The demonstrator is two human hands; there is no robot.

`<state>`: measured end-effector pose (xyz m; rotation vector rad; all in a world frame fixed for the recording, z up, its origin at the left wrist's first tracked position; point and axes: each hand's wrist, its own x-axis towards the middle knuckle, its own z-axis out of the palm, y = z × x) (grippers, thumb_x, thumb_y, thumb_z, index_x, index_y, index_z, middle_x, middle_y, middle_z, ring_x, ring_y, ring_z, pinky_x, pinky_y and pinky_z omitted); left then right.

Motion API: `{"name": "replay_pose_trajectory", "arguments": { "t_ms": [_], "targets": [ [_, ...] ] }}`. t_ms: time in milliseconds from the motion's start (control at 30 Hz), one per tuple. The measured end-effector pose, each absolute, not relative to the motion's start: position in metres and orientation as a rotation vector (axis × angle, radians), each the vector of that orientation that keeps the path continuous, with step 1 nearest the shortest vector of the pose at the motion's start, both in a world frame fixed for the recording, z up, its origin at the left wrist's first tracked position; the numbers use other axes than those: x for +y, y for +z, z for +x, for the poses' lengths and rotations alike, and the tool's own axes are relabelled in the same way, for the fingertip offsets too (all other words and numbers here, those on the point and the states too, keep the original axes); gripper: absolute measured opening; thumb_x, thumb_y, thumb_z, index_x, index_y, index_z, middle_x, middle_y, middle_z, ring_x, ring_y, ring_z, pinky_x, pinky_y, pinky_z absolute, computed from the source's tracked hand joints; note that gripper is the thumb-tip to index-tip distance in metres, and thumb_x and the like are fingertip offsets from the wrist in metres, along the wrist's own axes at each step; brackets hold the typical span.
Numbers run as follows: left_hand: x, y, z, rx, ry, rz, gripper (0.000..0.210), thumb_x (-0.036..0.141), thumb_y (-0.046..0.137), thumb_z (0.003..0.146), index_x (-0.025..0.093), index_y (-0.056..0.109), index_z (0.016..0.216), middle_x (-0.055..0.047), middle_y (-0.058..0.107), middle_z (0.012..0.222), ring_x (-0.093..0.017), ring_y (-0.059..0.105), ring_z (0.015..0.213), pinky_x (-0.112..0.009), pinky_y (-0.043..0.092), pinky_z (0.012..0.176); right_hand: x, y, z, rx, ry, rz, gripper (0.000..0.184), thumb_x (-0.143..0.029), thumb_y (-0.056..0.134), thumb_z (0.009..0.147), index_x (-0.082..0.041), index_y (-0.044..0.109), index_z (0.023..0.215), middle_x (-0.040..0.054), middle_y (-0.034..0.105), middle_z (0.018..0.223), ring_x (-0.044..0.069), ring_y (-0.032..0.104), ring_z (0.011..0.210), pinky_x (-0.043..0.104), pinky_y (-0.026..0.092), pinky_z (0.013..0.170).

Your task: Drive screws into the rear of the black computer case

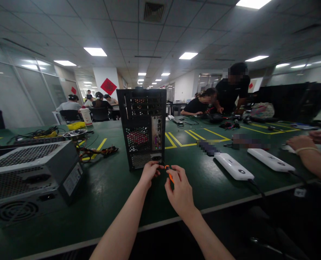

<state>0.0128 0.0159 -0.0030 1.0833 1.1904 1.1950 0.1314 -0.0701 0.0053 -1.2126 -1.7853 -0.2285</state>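
Observation:
A black computer tower (144,126) stands upright on the green table, its back panel facing me. My right hand (180,187) grips a screwdriver (171,177) with an orange and black handle, tip end toward the tower's lower right corner. Close beside it, my left hand (150,172) is closed in a pinch just in front of the power supply (142,160) at the tower's bottom. Whatever the left fingertips pinch is too small to make out. Whether the screwdriver's tip touches the case cannot be told.
At left sit grey power supply units (38,177) with bundled cables (101,151) behind them. White power banks (233,167) lie at right, near another person's hands (307,144). A paper cup (86,116) stands farther back. People work at the far side.

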Motion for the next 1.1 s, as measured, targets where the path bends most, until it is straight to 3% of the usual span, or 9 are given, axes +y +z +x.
{"name": "replay_pose_trajectory", "arguments": {
  "t_ms": [100,233,500,767,867,1000,1100],
  "targets": [
    [0.017,-0.004,0.013,1.201,1.193,1.082,0.028,0.015,0.045,0.067,0.01,0.047,0.094,-0.007,0.062,0.076,-0.003,0.043,0.037,-0.015,0.026,0.035,-0.07,0.008,0.129,-1.865,-0.245,-1.154,0.024,-0.013,0.038,0.077,-0.017,0.048,0.099,0.0096,0.047,0.106,0.02,0.044,0.1,0.038,0.041,0.082],
    [0.019,-0.006,0.012,1.189,1.205,1.068,0.027,0.015,0.046,0.067,0.01,0.048,0.093,-0.007,0.061,0.074,-0.003,0.043,0.037,-0.016,0.027,0.036,-0.069,0.005,0.127,-1.971,-0.227,-1.091,0.024,-0.012,0.034,0.081,-0.017,0.046,0.101,0.0071,0.048,0.111,0.017,0.04,0.108,0.035,0.038,0.089],
    [0.016,-0.002,0.012,1.175,1.192,1.052,0.026,0.014,0.044,0.067,0.01,0.047,0.093,-0.007,0.062,0.077,-0.003,0.043,0.038,-0.016,0.027,0.035,-0.067,-0.004,0.129,-1.849,-0.167,-1.181,0.018,-0.02,0.036,0.083,-0.019,0.048,0.096,0.0061,0.05,0.111,0.015,0.047,0.102,0.029,0.043,0.082],
    [0.017,-0.003,0.013,1.194,1.199,1.072,0.024,0.015,0.044,0.068,0.01,0.047,0.092,-0.008,0.062,0.078,-0.003,0.044,0.038,-0.016,0.027,0.035,-0.07,0.003,0.131,-1.784,-0.122,-1.198,0.019,-0.026,0.038,0.082,-0.018,0.048,0.096,0.0081,0.048,0.106,0.017,0.049,0.097,0.032,0.044,0.078],
    [0.016,-0.002,0.012,1.207,1.198,1.078,0.024,0.016,0.044,0.069,0.01,0.047,0.092,-0.009,0.062,0.078,-0.003,0.044,0.038,-0.015,0.026,0.035,-0.071,0.005,0.13,-1.739,-0.148,-1.224,0.022,-0.024,0.038,0.08,-0.017,0.046,0.1,0.01,0.045,0.106,0.018,0.049,0.093,0.032,0.045,0.073],
    [0.014,-0.001,0.012,1.213,1.202,1.088,0.025,0.018,0.046,0.068,0.011,0.048,0.092,-0.008,0.063,0.079,-0.003,0.044,0.038,-0.015,0.026,0.035,-0.07,0.004,0.128,-1.816,-0.215,-1.166,0.024,-0.016,0.037,0.078,-0.016,0.045,0.101,0.0099,0.047,0.103,0.019,0.046,0.097,0.035,0.042,0.08],
    [0.014,-0.001,0.013,1.196,1.205,1.084,0.025,0.019,0.047,0.068,0.011,0.048,0.092,-0.008,0.063,0.078,-0.003,0.044,0.039,-0.015,0.027,0.035,-0.07,0.002,0.129,-1.838,-0.233,-1.201,0.022,-0.017,0.036,0.081,-0.017,0.045,0.1,0.0089,0.049,0.099,0.018,0.049,0.093,0.033,0.043,0.077]
  ]
}}
